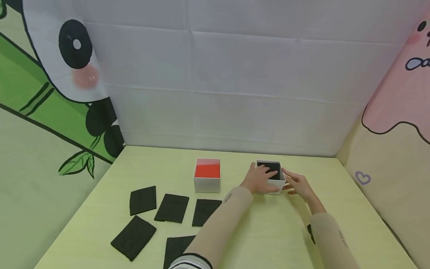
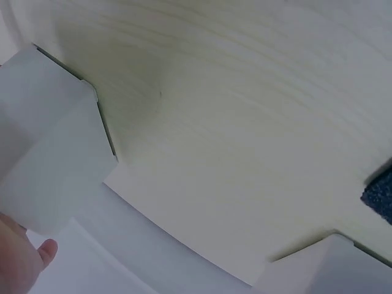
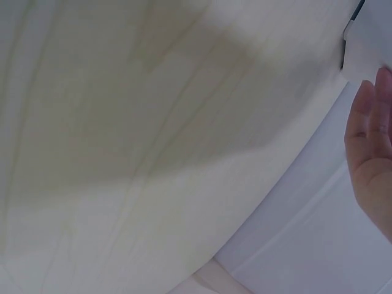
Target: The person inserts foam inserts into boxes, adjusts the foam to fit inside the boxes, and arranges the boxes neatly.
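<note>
A white open-topped box (image 1: 277, 184) with a black inside stands at the back right of the table. My left hand (image 1: 260, 179) reaches over its left side, fingers spread across the opening and thumb along the front wall. From the right, my right hand (image 1: 300, 185) touches the box's side with nearly straight fingers. In the right wrist view, that hand (image 3: 372, 144) has its fingertips at a white box corner (image 3: 364, 52). The left wrist view shows only part of the left hand (image 2: 21, 260) beside a white box wall (image 2: 61, 159).
Another white box (image 1: 207, 185), with red inside, stands to the left. Several black square pieces (image 1: 142, 200) lie flat at the table's left and front. A dark object (image 1: 311, 233) is partly hidden by the right forearm. A white cloth backdrop (image 1: 235, 93) borders the table's back edge.
</note>
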The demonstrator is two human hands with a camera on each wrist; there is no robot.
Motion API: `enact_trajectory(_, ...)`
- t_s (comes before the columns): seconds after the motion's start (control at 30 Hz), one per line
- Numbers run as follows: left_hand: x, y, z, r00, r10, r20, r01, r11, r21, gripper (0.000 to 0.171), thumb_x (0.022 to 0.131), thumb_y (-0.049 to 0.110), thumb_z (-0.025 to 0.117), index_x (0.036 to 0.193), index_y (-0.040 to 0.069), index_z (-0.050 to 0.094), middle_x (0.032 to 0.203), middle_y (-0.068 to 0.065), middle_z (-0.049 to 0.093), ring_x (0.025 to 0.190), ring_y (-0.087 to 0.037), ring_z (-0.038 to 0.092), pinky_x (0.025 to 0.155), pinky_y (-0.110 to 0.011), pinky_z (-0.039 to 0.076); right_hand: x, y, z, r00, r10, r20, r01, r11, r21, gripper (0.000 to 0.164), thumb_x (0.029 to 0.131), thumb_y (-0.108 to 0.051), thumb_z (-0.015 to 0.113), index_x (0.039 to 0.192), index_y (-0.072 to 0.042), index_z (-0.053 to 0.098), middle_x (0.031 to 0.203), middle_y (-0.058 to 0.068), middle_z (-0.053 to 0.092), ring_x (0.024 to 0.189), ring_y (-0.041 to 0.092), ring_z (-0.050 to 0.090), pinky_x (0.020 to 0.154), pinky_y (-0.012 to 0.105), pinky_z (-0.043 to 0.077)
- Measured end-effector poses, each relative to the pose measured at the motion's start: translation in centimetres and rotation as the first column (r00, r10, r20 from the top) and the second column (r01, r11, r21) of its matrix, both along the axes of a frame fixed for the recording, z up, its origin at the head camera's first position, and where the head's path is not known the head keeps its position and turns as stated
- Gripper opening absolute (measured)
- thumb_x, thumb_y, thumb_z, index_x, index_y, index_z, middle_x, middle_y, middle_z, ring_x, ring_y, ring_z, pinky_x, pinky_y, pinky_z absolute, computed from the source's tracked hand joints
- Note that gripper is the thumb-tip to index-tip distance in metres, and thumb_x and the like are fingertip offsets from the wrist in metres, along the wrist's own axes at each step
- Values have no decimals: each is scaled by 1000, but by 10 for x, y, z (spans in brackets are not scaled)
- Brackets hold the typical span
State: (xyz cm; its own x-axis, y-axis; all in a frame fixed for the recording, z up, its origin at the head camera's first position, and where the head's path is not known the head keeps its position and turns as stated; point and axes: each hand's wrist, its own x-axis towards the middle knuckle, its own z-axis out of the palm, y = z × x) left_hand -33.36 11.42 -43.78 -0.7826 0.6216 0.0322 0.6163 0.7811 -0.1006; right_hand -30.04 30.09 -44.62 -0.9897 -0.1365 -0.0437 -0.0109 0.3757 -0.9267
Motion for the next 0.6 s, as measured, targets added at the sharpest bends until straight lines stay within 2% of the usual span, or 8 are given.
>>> enact_trajectory(0.23,-1,2,0,1000,11,0,-11,1000,-10,69,77,75,30,134,36,39,132,11,44,122,-13,37,98,-49,18,-1,0,-1,1000,-1,-1,1,1000,-10,46,95,-24,44,136,-4,34,105,23,57,84,41,58,65,45,49)
enact_trajectory(0.4,-1,4,2,1000,23,13,-22,999,-29,67,76,75,31,129,37,46,117,12,56,112,-14,45,96,-51,19,-1,0,-1,1000,-2,-6,2,1000,-13,47,95,-25,45,135,-4,34,107,23,57,85,42,57,65,45,49)
enact_trajectory(0.5,-2,4,1,999,26,29,-25,1000,-14,66,76,75,33,128,37,49,113,13,58,112,-14,44,96,-52,18,0,0,-1,1000,-3,-10,3,1000,-9,47,95,-25,45,135,-4,34,106,24,57,85,43,57,65,46,49)
enact_trajectory(0.6,-2,4,-2,999,16,28,-17,1000,21,66,77,74,35,128,35,49,120,13,54,117,-15,39,97,-52,18,0,0,-2,1000,-5,-8,5,1000,-3,47,95,-25,45,135,-3,34,106,24,57,84,42,58,64,46,49)
